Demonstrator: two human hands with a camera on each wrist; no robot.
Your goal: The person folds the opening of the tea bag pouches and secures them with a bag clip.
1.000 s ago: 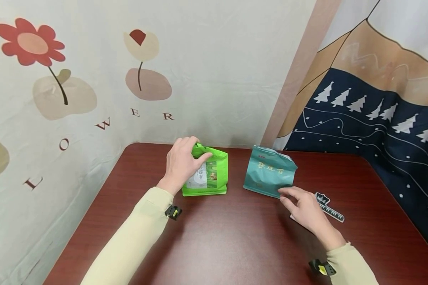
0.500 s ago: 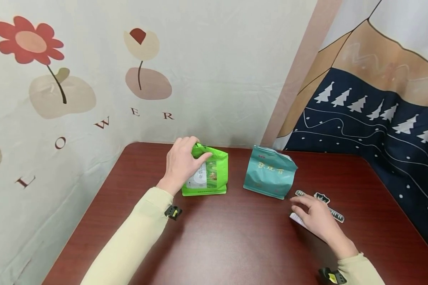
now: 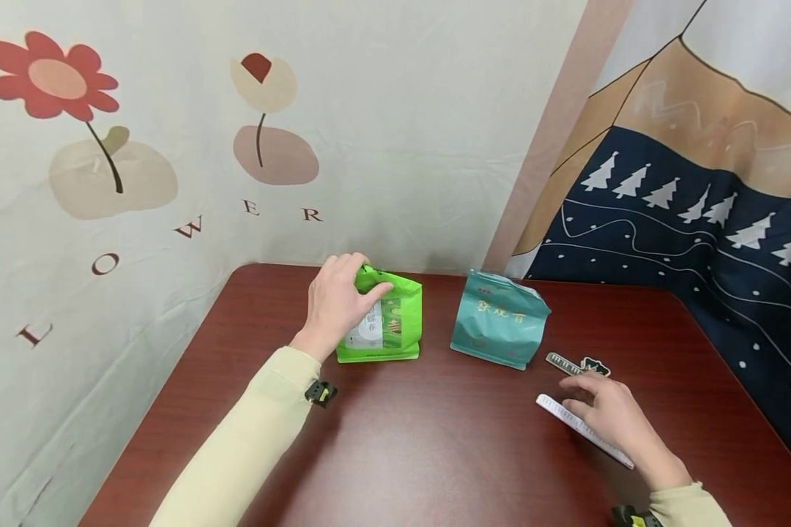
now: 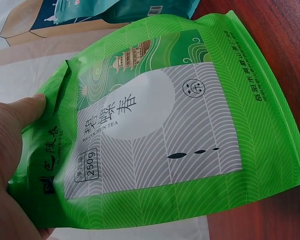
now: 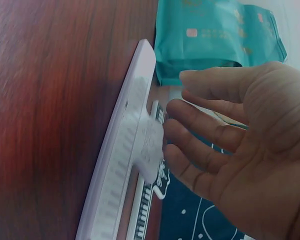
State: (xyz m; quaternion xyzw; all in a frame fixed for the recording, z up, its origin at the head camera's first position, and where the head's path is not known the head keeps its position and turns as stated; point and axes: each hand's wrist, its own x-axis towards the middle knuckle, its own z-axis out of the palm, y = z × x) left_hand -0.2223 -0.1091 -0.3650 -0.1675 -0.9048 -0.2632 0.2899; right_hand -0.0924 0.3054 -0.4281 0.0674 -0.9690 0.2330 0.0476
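Standing on the table [image 3: 448, 454], the green Biluochun tea pouch [image 3: 390, 326] is gripped at its top by the left hand [image 3: 336, 298]; just beside the relaxed, loosely bent right hand [image 3: 618, 416], the white piano-key clip [image 3: 575, 422] is seen.

Reddish-brown table [image 3: 448, 454], flower-print curtain [image 3: 402, 110], navy tree-print fabric [image 3: 672, 227]
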